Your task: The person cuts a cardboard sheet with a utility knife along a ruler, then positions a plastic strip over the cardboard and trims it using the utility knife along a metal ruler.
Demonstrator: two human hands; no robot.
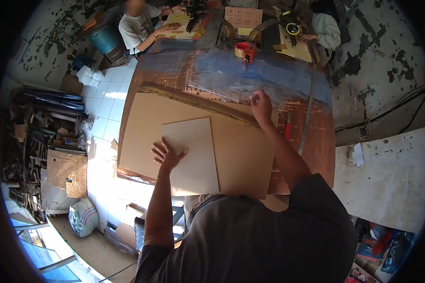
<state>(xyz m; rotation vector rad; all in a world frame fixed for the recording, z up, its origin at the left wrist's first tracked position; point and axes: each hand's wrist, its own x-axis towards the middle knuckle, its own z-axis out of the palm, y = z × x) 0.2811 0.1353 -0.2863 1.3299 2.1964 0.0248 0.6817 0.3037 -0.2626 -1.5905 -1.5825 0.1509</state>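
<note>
A smaller greyish board (193,141) lies on top of a large brown board (243,160) at the near side of the table. My left hand (169,154) rests on the smaller board near its left edge, fingers spread. A long, worn bar (200,106) runs across the far part of the brown board. Beyond the bar's right end is my right hand (261,107), with its fingers curled closed; whether something small is in them is hidden. Right of my right forearm lies a red-handled tool (287,128).
The worn brown table (318,160) carries clear plastic sheeting (283,70), a red tape dispenser (244,52) and a long metal strip (309,106). Two people work at the far end. Stacked scraps (33,137) and a white sack (83,217) stand left.
</note>
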